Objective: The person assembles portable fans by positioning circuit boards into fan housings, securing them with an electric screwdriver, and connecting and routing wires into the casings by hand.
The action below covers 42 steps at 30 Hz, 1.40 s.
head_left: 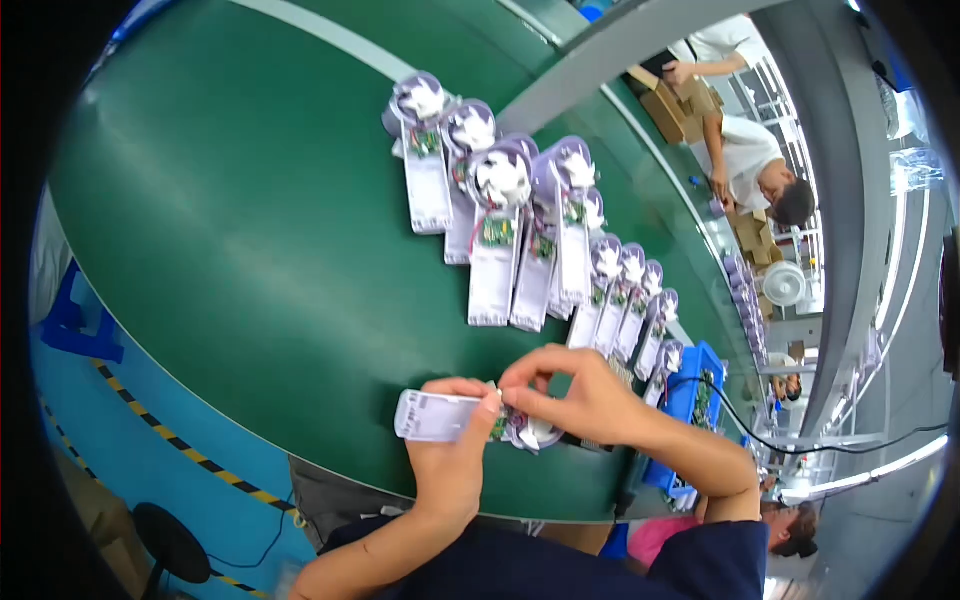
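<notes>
My left hand point(447, 462) is closed around the pale lilac body of a small handheld fan point(430, 417), thumb on top. The fan lies open, its body pointing left, with a green circuit board point(498, 428) and a white impeller point(535, 434) exposed toward the right. My right hand point(590, 400) reaches in from the right with thumb and forefinger pinched together above the circuit board. What those fingertips grip is too small to make out. Farther off stand several similar opened fans point(492, 275), each with a white impeller and a green board.
A green worktable point(250, 220) spreads around me. On the right, a blue bin point(682, 400) holds green boards, and a black cable point(740, 425) runs past it. A grey post point(590, 70) rises beyond the fans. Other people work at the far side, near cardboard boxes point(668, 110).
</notes>
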Available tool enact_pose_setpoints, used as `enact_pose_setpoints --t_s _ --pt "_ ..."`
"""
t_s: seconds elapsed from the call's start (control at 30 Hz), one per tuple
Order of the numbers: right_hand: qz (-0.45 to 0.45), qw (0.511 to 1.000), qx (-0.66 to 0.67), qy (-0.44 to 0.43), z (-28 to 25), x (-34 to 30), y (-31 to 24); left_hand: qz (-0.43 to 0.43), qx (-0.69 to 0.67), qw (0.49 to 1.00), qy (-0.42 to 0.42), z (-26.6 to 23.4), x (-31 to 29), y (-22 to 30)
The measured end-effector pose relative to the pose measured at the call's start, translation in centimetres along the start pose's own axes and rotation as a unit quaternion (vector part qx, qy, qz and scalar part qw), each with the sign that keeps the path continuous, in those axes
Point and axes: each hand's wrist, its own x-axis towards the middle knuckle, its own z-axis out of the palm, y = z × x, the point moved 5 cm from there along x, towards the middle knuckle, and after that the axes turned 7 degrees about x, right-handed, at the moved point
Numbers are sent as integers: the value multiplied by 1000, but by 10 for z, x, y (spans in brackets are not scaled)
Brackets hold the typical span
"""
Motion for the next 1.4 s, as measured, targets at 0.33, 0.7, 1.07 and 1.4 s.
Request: enact_pose_setpoints --t_s 0.33,0.7,1.07,1.4 --pt "-97 989 -77 81 -15 6 -10 6 -13 998 -55 12 14 8" --pt "-208 898 -387 37 4 8 -46 15 9 994 -107 2 7 4" --pt "-169 890 -423 31 10 10 -50 9 -20 995 -98 7 8 1" --pt "-127 876 -464 37 14 9 -49 -2 -32 994 -109 8 8 -2"
